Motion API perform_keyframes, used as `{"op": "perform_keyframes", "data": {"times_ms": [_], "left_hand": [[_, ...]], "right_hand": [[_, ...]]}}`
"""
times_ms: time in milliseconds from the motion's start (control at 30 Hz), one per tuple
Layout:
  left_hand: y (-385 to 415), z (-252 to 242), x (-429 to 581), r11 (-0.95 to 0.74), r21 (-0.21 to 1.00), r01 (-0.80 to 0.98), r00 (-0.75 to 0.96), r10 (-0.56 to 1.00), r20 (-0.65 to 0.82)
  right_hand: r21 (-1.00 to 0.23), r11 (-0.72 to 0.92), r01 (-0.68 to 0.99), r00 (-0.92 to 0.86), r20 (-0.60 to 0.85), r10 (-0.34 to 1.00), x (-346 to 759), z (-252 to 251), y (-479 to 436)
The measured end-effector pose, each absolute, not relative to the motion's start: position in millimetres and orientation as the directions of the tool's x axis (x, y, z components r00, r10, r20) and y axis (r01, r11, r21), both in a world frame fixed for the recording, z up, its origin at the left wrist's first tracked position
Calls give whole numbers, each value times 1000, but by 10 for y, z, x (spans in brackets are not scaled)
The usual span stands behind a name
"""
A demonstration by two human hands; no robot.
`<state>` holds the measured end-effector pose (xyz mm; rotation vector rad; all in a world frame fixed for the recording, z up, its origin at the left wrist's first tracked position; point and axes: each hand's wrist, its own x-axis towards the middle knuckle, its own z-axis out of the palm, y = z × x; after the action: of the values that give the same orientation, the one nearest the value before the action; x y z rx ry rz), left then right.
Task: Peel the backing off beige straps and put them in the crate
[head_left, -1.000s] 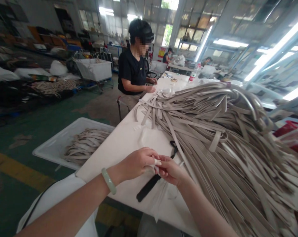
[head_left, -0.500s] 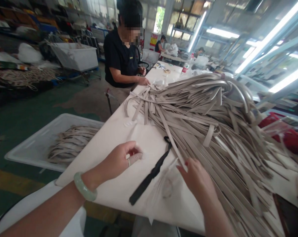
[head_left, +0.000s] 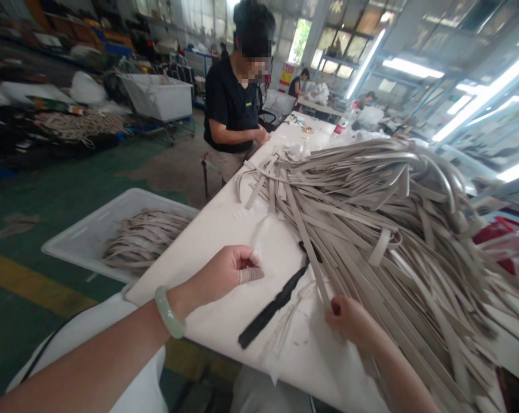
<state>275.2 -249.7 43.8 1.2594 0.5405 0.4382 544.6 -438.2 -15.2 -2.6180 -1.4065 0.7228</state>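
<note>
My right hand (head_left: 349, 321) is closed on the near end of a flat beige-grey strap (head_left: 306, 244), which runs back into the pile. My left hand (head_left: 229, 269) hovers over the white tabletop with thumb and forefinger brought together. Pale wrapping covers those two fingertips, and whatever they may pinch is too small to make out. Between my hands lies a twisted black strip (head_left: 274, 304), beside a crumpled clear plastic film (head_left: 291, 327). A large heap of similar straps (head_left: 371, 229) spreads over the right of the table.
A white bin (head_left: 70, 229) of straps stands on the floor to the left. Across the table's far left edge sits a co-worker (head_left: 231, 97), hands together. A red item in plastic (head_left: 500, 241) and a dark phone-like object (head_left: 515, 390) are at the right.
My right hand has closed on the strap's end. My left hand keeps its pinched shape. The co-worker's hand has drawn back from the straps. The whole view has shifted, moving the scene rightward.
</note>
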Motion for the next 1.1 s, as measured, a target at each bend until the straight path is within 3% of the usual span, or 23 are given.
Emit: {"op": "perform_keyframes", "data": {"times_ms": [67,167,233,300,400,533,667,867,967,1100], "left_hand": [[-2486,424,2748,230,973,-15,807,577,-124],[-2481,384,2758,217,976,-24,824,558,-104],[-2485,352,2772,202,979,-39,831,550,-80],[-2492,331,2785,163,986,-46,834,549,-52],[-2504,355,2793,126,992,-24,835,547,-49],[-2508,460,2777,149,989,-22,836,545,-63],[-2489,511,2752,176,983,-46,838,542,-57],[-2481,462,2753,205,978,-25,850,520,-87],[-2484,421,2773,232,972,-24,855,508,-100],[-2460,402,2780,125,992,-30,833,552,-45]], "right_hand": [[-545,-535,645,308,-456,835,5444,-99,-4374],[-890,-431,147,-1,-436,900,5389,77,-4328],[-959,-249,-138,-20,-249,968,5312,271,-4222],[-966,-15,-259,72,-35,997,5202,511,-4051],[-961,159,-226,158,125,980,4996,856,-3765],[-987,153,-38,120,148,982,4715,1037,-3550],[-992,119,44,99,123,988,4562,965,-3516],[-997,71,26,49,73,996,4551,838,-3482],[-992,113,61,74,118,990,4513,742,-3446],[-985,159,63,148,167,975,4457,578,-3341]]}}
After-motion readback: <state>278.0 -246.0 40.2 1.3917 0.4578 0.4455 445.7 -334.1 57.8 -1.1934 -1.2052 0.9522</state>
